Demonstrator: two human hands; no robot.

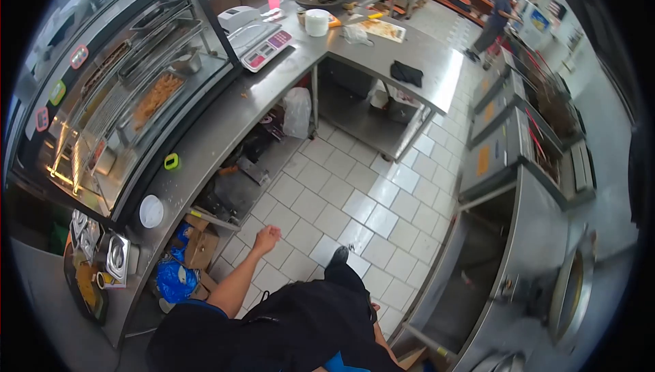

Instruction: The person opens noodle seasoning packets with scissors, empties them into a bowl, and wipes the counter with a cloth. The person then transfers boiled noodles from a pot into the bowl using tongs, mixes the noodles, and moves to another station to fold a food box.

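Observation:
My left hand hangs over the tiled floor in front of the left counter, its fingers loosely bent, with nothing visible in it. A blue bag and a cardboard box lie on the shelf below the counter, nearest to that hand. Only a small part of my right hand shows, low beside my dark apron; its fingers are mostly hidden by my body. On the counter above are a white bowl and a yellow-green timer.
Tiled floor runs between the left counter and the fryers on the right. A steel table juts out ahead, holding a black cloth. A scale stands beside the glass food display. Another person is far back.

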